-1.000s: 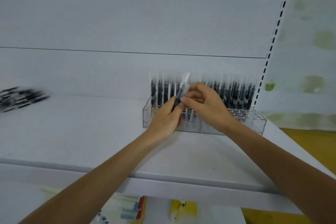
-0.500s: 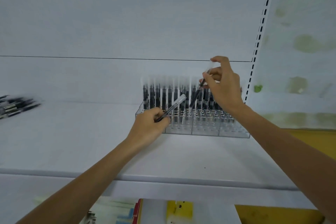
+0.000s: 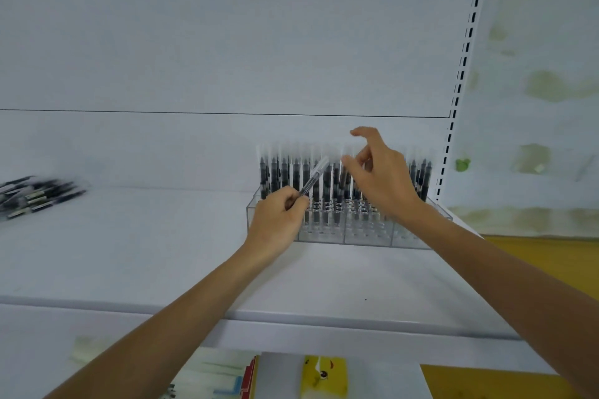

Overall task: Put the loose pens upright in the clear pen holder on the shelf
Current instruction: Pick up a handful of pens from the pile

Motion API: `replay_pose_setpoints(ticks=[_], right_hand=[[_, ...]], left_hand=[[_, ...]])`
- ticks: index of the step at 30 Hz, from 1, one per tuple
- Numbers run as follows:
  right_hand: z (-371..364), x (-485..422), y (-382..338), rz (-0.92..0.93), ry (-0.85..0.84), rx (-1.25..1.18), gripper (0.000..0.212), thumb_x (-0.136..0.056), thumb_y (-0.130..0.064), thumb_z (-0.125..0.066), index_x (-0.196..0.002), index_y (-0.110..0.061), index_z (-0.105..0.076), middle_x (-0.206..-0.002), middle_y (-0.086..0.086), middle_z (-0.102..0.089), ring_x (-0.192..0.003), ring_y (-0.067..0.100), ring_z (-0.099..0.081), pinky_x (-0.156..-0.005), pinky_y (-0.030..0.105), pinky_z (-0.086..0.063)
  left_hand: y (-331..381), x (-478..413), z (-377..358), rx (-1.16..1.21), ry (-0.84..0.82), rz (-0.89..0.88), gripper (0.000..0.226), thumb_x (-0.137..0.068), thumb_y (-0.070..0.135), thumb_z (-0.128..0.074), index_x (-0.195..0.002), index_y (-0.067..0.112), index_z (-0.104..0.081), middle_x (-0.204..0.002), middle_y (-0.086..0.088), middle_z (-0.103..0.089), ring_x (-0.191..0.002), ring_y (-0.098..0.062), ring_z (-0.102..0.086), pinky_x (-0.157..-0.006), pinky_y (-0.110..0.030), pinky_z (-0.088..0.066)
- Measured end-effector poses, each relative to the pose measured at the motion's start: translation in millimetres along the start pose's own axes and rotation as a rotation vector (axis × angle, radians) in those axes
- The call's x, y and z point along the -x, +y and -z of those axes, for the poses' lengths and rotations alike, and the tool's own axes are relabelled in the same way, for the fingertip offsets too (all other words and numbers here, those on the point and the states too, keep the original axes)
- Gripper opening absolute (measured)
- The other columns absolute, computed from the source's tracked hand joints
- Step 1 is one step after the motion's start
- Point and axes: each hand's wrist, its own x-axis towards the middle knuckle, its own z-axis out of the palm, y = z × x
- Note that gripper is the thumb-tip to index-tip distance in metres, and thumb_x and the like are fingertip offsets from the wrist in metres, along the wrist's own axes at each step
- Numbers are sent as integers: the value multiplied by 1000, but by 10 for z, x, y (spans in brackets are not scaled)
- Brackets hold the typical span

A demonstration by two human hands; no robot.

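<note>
While my left hand [image 3: 278, 220] is gripping one tilted pen [image 3: 313, 177] at the left end of the clear pen holder [image 3: 369, 235], my right hand [image 3: 384, 181] is hovering over the holder's standing pens [image 3: 282, 172], fingers apart and holding nothing. Loose pens [image 3: 35, 194] are lying well to the holder's left on the shelf [image 3: 162, 253].

Two hands [image 3: 278, 220] [image 3: 381, 178], one holder [image 3: 366, 235], one held pen [image 3: 312, 176]
</note>
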Motion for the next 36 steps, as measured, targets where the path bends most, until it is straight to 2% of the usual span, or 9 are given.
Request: replay_pose_setpoints(ticks=[3,10,14,17,22,26,30,33,36], right_hand=[[2,52,-124,-151,-151,-232,30,-88,-29,-64,-114,-17,-54,-72,-1,-62,-74,14,-63,-62,12,-46],[52,112,-160,-241,-147,-461,37,-82,-12,-71,-115,-17,-54,-86,10,-66,-68,18,-70,-64,33,-60],[166,-20,-169,-62,33,-366,40,-83,-7,-68,-117,-22,-52,-91,6,-64,-73,13,-68,-64,23,-58],[269,-153,-57,25,238,-279,44,-85,-6,-64,-123,-19,-47,-90,2,-62,-67,2,-62,-60,14,-52],[173,-129,135,96,214,-124,42,-87,-5,-62,-125,-12,-47,-92,2,-57,-71,3,-58,-60,3,-43],[69,-90,197,88,79,-65,41,-87,-5,-62,-125,-10,-47,-90,2,-55,-69,3,-55,-62,6,-46],[-69,25,254,78,-99,80,47,-89,-10,-62,-132,-13,-43,-93,1,-55,-79,16,-58,-74,27,-50],[-73,53,260,79,-3,195,48,-88,-16,-64,-132,-17,-46,-96,6,-60,-80,18,-55,-70,33,-49],[-75,89,134,237,210,297,44,-85,-12,-65,-127,-12,-54,-98,13,-58,-79,17,-47,-58,26,-37]], left_hand=[[102,27,-148,-71,-8,-97,28,-95,16,-47,-67,17,-46,-54,5,-43,-47,-7,-38,-44,-12,-32],[156,93,-286,-194,16,-252,19,-97,22,-44,-81,14,-47,-57,6,-44,-49,-10,-40,-50,-25,-33],[150,191,-229,-400,-104,-304,23,-98,33,-40,-86,15,-48,-69,6,-50,-61,-10,-47,-55,-24,-35],[-71,264,-157,-626,-290,-308,23,-95,34,-42,-99,15,-54,-98,1,-55,-92,-15,-50,-81,-29,-41],[-166,275,-146,-643,-361,-286,20,-93,29,-45,-105,16,-54,-102,2,-48,-100,-15,-43,-86,-27,-35],[-194,265,-157,-630,-352,-261,21,-93,27,-46,-107,15,-57,-107,0,-53,-103,-16,-45,-91,-30,-38],[-180,253,-164,-590,-336,-247,20,-92,23,-48,-106,14,-58,-108,-3,-54,-103,-18,-46,-92,-33,-40],[-165,259,-158,-569,-359,-242,19,-91,22,-49,-104,14,-60,-106,-1,-56,-102,-16,-48,-90,-32,-41],[-184,229,59,-495,-368,-201,17,-90,22,-50,-96,15,-64,-100,3,-60,-95,-15,-56,-87,-36,-48]])
